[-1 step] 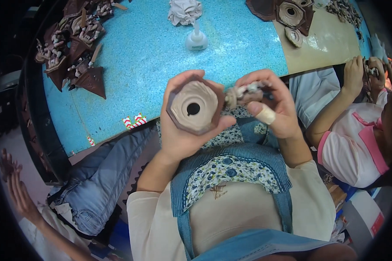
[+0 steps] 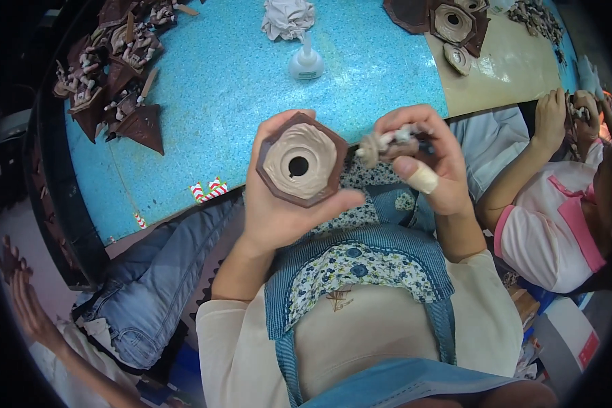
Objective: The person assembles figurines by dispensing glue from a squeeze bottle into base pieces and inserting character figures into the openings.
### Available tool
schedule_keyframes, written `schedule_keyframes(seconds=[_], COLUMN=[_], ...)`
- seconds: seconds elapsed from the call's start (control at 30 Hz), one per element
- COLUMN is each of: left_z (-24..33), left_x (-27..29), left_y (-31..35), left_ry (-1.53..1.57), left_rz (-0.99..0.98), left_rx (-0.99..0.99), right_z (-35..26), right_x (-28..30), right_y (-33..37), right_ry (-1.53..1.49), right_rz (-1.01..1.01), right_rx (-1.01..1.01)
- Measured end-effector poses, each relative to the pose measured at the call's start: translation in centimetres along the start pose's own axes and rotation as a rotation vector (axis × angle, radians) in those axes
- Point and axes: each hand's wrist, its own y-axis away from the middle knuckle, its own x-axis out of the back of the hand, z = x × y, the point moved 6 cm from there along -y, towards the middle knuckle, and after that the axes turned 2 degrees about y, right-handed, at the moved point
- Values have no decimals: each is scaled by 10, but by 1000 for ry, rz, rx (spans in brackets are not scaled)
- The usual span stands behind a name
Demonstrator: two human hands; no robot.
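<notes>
My left hand [image 2: 279,211] is wrapped round a brown many-sided base [image 2: 302,129]. Its tan, rippled top has a round dark hole in the middle and faces up at me. Close to its right side, my right hand [image 2: 438,170] pinches a small sculpted figurine [image 2: 394,143] in greyish pink and brown tones. A tan, knob-like end of the figurine points toward the base, with a narrow gap between the two. A pale bandage wraps my right thumb. The figurine's far side is hidden by my fingers, and its details are blurred.
A blue-topped table [image 2: 217,102] spreads ahead. Brown pointed pieces with figurines [image 2: 126,102] are heaped at its left. A white squeeze bottle [image 2: 307,64] and a crumpled white cloth [image 2: 287,18] stand far off. More brown bases [image 2: 452,24] lie far right. Other people's hands [image 2: 554,119] work at both sides.
The base in my left hand has shifted slightly left and tilted a little. The figurine's knob-like end has swung slightly, and the gap between it and the base is wider.
</notes>
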Motion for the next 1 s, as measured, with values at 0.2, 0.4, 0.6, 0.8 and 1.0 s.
schedule_keyframes(seconds=[0.2, 0.4, 0.6, 0.8, 1.0], left_z=[-1, 0, 6, 1, -5], left_x=[-7, -20, -21, -23, -23], left_y=[0, 1, 0, 0, 0], left_ry=[-109, -152, -373, -379, -205], left_rz=[-180, -210, -229, -300, -315], left_rx=[38, 101, -25, 49, 65], right_z=[-26, -47, -49, -43, -37], right_x=[-8, -39, -57, -63, -60], right_y=[-11, -19, -18, -18, -22], right_ry=[275, 956, 1269, 1233, 1007], right_rz=[-48, -299, -469, -496, -501], right_rx=[212, 454, 503, 570, 576])
